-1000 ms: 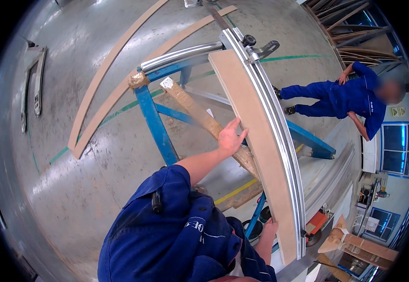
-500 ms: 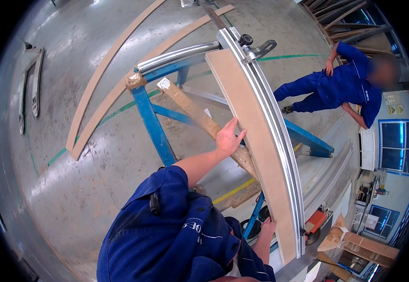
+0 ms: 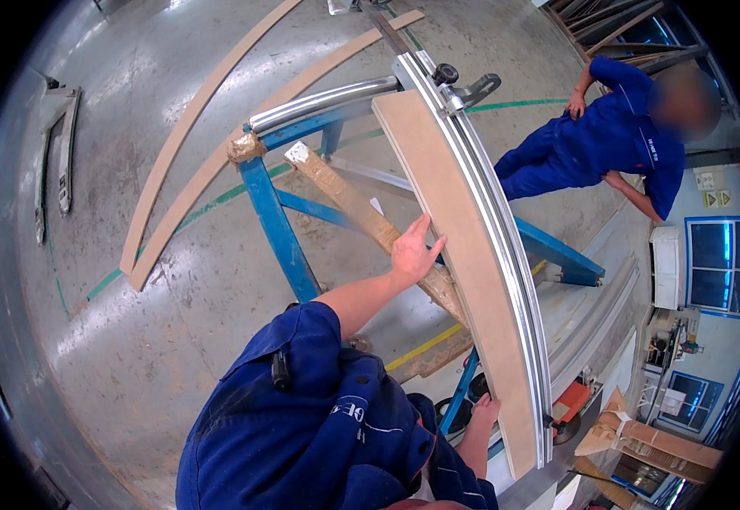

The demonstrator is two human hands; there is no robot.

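A long, light-brown board [image 3: 463, 221] lies along a silver metal rail [image 3: 493, 195], and its left edge looks layered. My left hand [image 3: 412, 252] rests against that edge about midway, thumb spread away from the outstretched fingers. Nearer to me, my right hand [image 3: 484, 413] is closed at the same edge, close to the board's near end; its fingertips are partly hidden. Beyond both hands, a black-knobbed clamp stop [image 3: 455, 92] sits on the rail near the board's far end.
A blue frame [image 3: 281, 221] with a metal roller [image 3: 327, 100] stands at left, beside a tape-wrapped beam [image 3: 344, 195]. Curved brown strips [image 3: 187, 127] lie beyond it. A co-worker in blue [image 3: 608, 127] stands at right. Cardboard [image 3: 667, 446] is at lower right.
The co-worker at right has shifted a little leftward and upward in view, with the head leaning further in. Both of my hands and the board have stayed in place.
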